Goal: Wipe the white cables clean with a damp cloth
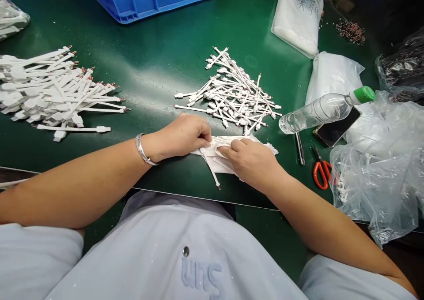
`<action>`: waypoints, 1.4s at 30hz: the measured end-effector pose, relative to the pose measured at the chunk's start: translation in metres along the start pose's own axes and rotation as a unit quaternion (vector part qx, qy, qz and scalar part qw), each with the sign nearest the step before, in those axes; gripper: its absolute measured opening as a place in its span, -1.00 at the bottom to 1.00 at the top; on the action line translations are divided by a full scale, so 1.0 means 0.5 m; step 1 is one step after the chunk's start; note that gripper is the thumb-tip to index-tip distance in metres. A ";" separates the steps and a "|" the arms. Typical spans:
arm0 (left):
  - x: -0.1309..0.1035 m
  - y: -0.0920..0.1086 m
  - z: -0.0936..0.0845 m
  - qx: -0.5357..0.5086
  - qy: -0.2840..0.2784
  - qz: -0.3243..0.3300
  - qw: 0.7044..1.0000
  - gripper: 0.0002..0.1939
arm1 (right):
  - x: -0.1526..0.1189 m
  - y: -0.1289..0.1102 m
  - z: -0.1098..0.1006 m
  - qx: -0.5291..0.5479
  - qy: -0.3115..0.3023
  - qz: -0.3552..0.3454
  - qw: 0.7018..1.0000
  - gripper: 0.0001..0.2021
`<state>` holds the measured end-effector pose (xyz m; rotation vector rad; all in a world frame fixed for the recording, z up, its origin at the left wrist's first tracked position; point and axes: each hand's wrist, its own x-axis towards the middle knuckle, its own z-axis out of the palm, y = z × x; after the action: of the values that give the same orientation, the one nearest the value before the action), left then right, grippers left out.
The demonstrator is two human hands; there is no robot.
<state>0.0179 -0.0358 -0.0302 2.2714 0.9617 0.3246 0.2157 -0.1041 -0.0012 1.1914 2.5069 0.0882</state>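
On my feed, R hand's [253,163] grip is pinching the white cloth [227,140]; L hand's [187,134] grip, curled at its edge, can't tell. Cloth's btwn both on the surface [159,86], prob. for steadiness.

Thin white cable [210,170], aslant by rumpled white cloth [224,165]

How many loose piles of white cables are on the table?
2: a large pile at the left, and a smaller pile in the middle. More may lie out of view.
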 end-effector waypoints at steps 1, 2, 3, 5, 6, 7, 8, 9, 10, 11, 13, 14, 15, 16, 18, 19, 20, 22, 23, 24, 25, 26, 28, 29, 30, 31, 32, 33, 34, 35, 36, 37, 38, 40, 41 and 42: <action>0.000 0.001 0.000 -0.001 -0.001 -0.002 1.000 -0.91 | 0.003 -0.004 0.001 0.006 0.004 0.012 1.000 -0.61; 0.000 0.002 0.000 -0.002 -0.001 -0.004 1.000 -0.91 | 0.006 -0.009 0.003 0.012 0.010 0.026 1.000 -0.61; 0.000 0.003 0.000 -0.003 -0.001 -0.005 1.000 -0.90 | 0.009 -0.014 0.005 0.017 0.015 0.038 0.999 -0.61; 0.000 0.002 0.000 -0.006 0.002 -0.003 1.000 -0.91 | 0.009 -0.020 0.006 0.023 0.019 0.045 0.999 -0.61; -0.001 0.002 0.000 -0.006 0.006 -0.001 1.000 -0.91 | 0.006 -0.021 0.006 0.022 0.019 0.041 0.999 -0.61; -0.001 0.001 0.001 -0.005 0.010 0.001 1.000 -0.92 | 0.000 -0.019 0.006 0.020 0.018 0.035 0.999 -0.60; -0.001 0.000 0.001 -0.004 0.013 0.003 1.000 -0.92 | -0.008 -0.015 0.005 0.016 0.015 0.031 0.999 -0.60; -0.001 -0.001 0.001 -0.003 0.015 0.006 1.000 -0.92 | -0.016 -0.010 0.005 0.012 0.012 0.032 0.999 -0.60; -0.002 -0.002 0.001 -0.003 0.015 0.008 1.000 -0.92 | -0.024 -0.004 0.004 0.009 0.010 0.038 0.999 -0.60; -0.002 -0.002 0.001 -0.004 0.013 0.010 1.000 -0.91 | -0.031 0.001 0.003 0.008 0.008 0.047 0.999 -0.60; -0.001 -0.002 0.001 -0.007 0.008 0.010 1.000 -0.90 | -0.036 0.006 0.004 0.012 0.004 0.065 0.998 -0.60; -0.001 -0.002 0.001 -0.007 0.006 0.008 1.000 -0.90 | -0.034 0.005 0.004 0.018 0.005 0.071 0.997 -0.59; 0.000 -0.001 0.000 -0.006 0.006 0.006 1.000 -0.90 | -0.028 0.002 0.005 0.027 0.006 0.070 0.997 -0.59; 0.000 -0.001 0.000 -0.004 0.005 0.003 1.000 -0.90 | -0.021 -0.003 0.005 0.037 0.008 0.065 0.997 -0.59; 0.000 0.000 -0.001 0.002 0.004 0.002 1.000 -0.91 | -0.004 -0.012 0.006 0.053 0.015 0.057 0.997 -0.59; 0.000 0.000 -0.001 0.003 0.003 0.002 1.000 -0.91 | 0.001 -0.015 0.007 0.057 0.020 0.055 0.997 -0.59; 0.000 0.000 -0.001 0.002 0.002 0.002 1.000 -0.90 | 0.004 -0.016 0.008 0.058 0.024 0.057 0.996 -0.59; 0.000 0.000 -0.001 -0.001 -0.001 0.003 1.000 -0.90 | -0.003 -0.009 0.011 0.048 0.031 0.069 0.996 -0.60; 0.000 -0.001 -0.001 -0.002 0.000 0.003 1.000 -0.90 | -0.012 -0.003 0.013 0.040 0.030 0.072 0.996 -0.60; 0.000 -0.001 0.000 -0.001 0.001 0.003 1.000 -0.90 | -0.023 0.004 0.015 0.031 0.027 0.074 0.996 -0.60; 0.000 -0.001 0.000 0.001 0.003 0.003 1.000 -0.90 | -0.034 0.011 0.017 0.022 0.023 0.073 0.997 -0.60; 0.000 -0.001 0.000 0.002 0.004 0.003 1.000 -0.91 | -0.044 0.018 0.018 0.016 0.021 0.072 0.997 -0.60; 0.000 -0.001 0.000 0.004 0.004 0.004 1.000 -0.91 | -0.055 0.025 0.021 0.013 0.026 0.071 0.997 -0.60; 0.000 -0.001 0.000 0.004 0.003 0.004 1.000 -0.90 | -0.055 0.026 0.021 0.015 0.031 0.073 0.997 -0.60; 0.000 -0.001 -0.001 0.005 0.001 0.003 1.000 -0.90 | -0.050 0.024 0.021 0.020 0.036 0.076 0.996 -0.60; 0.000 -0.001 -0.001 0.005 0.000 0.003 1.000 -0.90 | -0.042 0.020 0.020 0.027 0.041 0.076 0.996 -0.61; 0.000 -0.001 -0.001 0.006 0.000 0.004 1.000 -0.90 | -0.031 0.015 0.019 0.035 0.043 0.072 0.996 -0.63; 0.000 -0.002 -0.001 0.006 0.001 0.006 1.000 -0.90 | -0.020 0.009 0.018 0.043 0.044 0.065 0.996 -0.63; 0.000 -0.003 0.000 0.007 0.003 0.008 1.000 -0.89 | -0.009 0.004 0.016 0.049 0.042 0.056 0.996 -0.63; 0.000 -0.003 0.000 0.008 0.006 0.011 1.000 -0.89 | -0.001 0.000 0.014 0.052 0.040 0.047 0.997 -0.63; 0.000 -0.004 0.001 0.009 0.008 0.012 1.000 -0.89 | 0.004 -0.002 0.013 0.051 0.038 0.040 0.997 -0.62; 0.001 -0.004 0.001 0.011 0.010 0.013 1.000 -0.89 | 0.006 -0.003 0.013 0.047 0.037 0.036 0.998 -0.61; 0.001 -0.005 0.001 0.012 0.009 0.012 1.000 -0.89 | 0.004 -0.002 0.013 0.042 0.035 0.037 0.998 -0.60; 0.000 -0.004 0.001 0.014 0.005 0.009 1.000 -0.88 | -0.011 0.004 0.015 0.032 0.035 0.045 0.998 -0.59; 0.000 -0.003 0.000 0.013 0.003 0.006 1.000 -0.88 | -0.022 0.008 0.016 0.030 0.039 0.055 0.997 -0.59; -0.001 -0.002 0.000 0.011 0.002 0.005 1.000 -0.88 | -0.035 0.014 0.017 0.032 0.048 0.072 0.996 -0.59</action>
<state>0.0168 -0.0356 -0.0309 2.2971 0.9612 0.3239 0.2338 -0.1136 -0.0025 1.4254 2.5197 0.1069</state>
